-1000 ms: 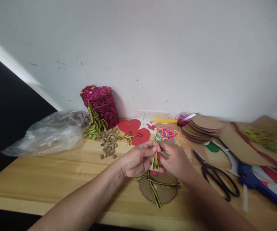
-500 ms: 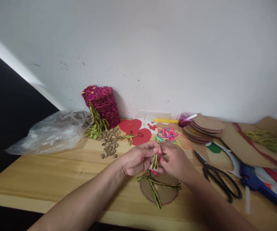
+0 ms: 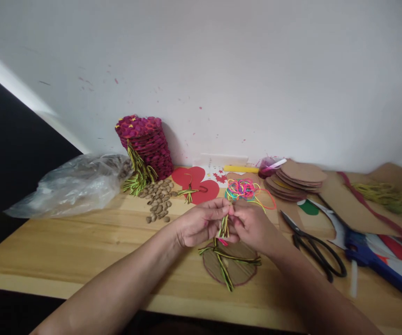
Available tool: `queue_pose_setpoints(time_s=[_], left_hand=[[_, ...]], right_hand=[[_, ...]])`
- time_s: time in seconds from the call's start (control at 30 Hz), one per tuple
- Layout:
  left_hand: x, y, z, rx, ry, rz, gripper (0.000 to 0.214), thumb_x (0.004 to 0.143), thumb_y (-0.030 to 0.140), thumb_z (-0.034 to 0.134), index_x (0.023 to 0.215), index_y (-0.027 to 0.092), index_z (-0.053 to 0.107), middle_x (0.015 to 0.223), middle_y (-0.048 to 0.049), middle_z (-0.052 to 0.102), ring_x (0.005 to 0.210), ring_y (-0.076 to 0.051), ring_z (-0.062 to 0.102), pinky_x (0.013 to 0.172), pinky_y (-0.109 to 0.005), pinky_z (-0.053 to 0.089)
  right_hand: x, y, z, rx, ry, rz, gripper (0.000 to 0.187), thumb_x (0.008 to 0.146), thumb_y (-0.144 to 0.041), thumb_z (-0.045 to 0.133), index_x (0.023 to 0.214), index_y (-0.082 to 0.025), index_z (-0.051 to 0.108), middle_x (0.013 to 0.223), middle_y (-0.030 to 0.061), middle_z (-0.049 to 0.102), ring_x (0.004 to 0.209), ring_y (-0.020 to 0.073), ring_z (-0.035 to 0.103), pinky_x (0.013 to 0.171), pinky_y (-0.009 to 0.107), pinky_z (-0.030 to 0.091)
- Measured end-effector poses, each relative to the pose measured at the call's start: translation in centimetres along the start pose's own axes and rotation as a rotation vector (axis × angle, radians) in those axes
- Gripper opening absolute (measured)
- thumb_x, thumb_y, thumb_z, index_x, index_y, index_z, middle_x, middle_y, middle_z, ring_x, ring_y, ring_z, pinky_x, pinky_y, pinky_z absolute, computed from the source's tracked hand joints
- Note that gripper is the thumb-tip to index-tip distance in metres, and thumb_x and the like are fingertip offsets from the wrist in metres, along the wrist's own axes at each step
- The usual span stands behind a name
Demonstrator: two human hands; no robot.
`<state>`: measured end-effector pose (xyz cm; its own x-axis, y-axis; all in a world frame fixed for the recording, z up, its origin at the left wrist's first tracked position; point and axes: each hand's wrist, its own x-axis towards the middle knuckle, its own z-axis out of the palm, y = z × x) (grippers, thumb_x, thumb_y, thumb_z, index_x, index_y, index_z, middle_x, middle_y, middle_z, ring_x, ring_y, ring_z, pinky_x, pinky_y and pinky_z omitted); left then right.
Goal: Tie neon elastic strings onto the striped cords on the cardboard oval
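Fingertips of my left hand (image 3: 201, 223) and my right hand (image 3: 253, 225) meet, both pinching the top of a small tassel (image 3: 224, 226) of yellow-green and dark yarn. Its loose strands hang between my palms. A bit of pink shows just beneath the hands; what it belongs to is hidden. Below them lies a round cardboard disc (image 3: 239, 274) with a dark pink edge, and crossed yarn strands (image 3: 227, 278) rest over it. Beyond my hands sits a tangle of bright multicoloured cord (image 3: 242, 189).
Black-handled scissors (image 3: 314, 246) and a blue-handled tool (image 3: 378, 265) lie at right, near stacked cardboard discs (image 3: 300, 177). Brown shells or seeds (image 3: 159, 202), red paper hearts (image 3: 204, 191), a plastic bag (image 3: 71, 186) and a magenta stack (image 3: 147, 149) with tassels stand at back left.
The whole view has shifted slightly, so the table things sit a little higher. My hands keep pinching the tassel top, with barely any movement of the fingers.
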<state>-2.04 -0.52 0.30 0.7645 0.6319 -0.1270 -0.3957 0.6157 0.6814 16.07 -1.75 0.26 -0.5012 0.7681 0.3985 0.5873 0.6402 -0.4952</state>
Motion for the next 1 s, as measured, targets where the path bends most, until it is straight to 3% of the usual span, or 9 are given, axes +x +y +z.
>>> queue_pose_setpoints(time_s=[0.33, 0.5, 0.67, 0.83, 1.0], left_hand=[[-0.1, 0.0, 0.7, 0.046, 0.012, -0.015, 0.011, 0.085, 0.024, 0.067, 0.084, 0.015, 0.060, 0.088, -0.0035, 0.055, 0.077, -0.015, 0.058, 0.073, -0.039, 0.057], [-0.2, 0.1, 0.6, 0.039, 0.023, -0.006, 0.014, 0.080, 0.022, 0.072, 0.084, 0.015, 0.061, 0.084, -0.0026, 0.055, 0.075, -0.015, 0.059, 0.070, -0.037, 0.056], [0.0, 0.2, 0.3, 0.172, 0.137, 0.012, 0.020, 0.077, 0.030, 0.076, 0.081, 0.014, 0.065, 0.082, -0.0045, 0.061, 0.074, -0.015, 0.059, 0.071, -0.030, 0.050], [0.3, 0.6, 0.2, 0.337, 0.244, 0.139, 0.021, 0.075, 0.032, 0.077, 0.077, 0.012, 0.070, 0.079, -0.0042, 0.066, 0.070, -0.010, 0.056, 0.067, -0.022, 0.041], [0.4, 0.8, 0.2, 0.288, 0.290, 0.153, 0.024, 0.068, 0.032, 0.082, 0.072, 0.012, 0.070, 0.077, -0.0052, 0.069, 0.074, -0.013, 0.063, 0.074, -0.024, 0.043]], right_hand=[[-0.4, -0.3, 0.9, -0.090, 0.068, 0.219, 0.015, 0.076, -0.008, 0.055, 0.067, -0.019, 0.054, 0.069, 0.0010, 0.060, 0.063, 0.0147, 0.053, 0.061, 0.026, 0.036], [-0.4, -0.5, 0.8, -0.057, 0.020, 0.111, 0.017, 0.077, -0.005, 0.052, 0.068, -0.019, 0.054, 0.071, 0.0028, 0.061, 0.067, 0.0157, 0.055, 0.065, 0.027, 0.039], [-0.1, -0.3, 0.1, -0.060, -0.016, 0.107, 0.019, 0.074, -0.001, 0.048, 0.071, -0.018, 0.056, 0.072, 0.0040, 0.061, 0.071, 0.0181, 0.056, 0.068, 0.030, 0.043], [0.2, -0.3, -0.7, 0.269, 0.011, 0.195, 0.019, 0.083, -0.010, 0.050, 0.085, -0.020, 0.066, 0.091, 0.0062, 0.069, 0.088, 0.0212, 0.063, 0.080, 0.035, 0.050], [0.2, -0.9, -0.6, 0.714, 0.162, 0.411, 0.019, 0.080, -0.026, 0.064, 0.095, -0.022, 0.075, 0.105, 0.0074, 0.074, 0.097, 0.0235, 0.068, 0.086, 0.040, 0.056]])
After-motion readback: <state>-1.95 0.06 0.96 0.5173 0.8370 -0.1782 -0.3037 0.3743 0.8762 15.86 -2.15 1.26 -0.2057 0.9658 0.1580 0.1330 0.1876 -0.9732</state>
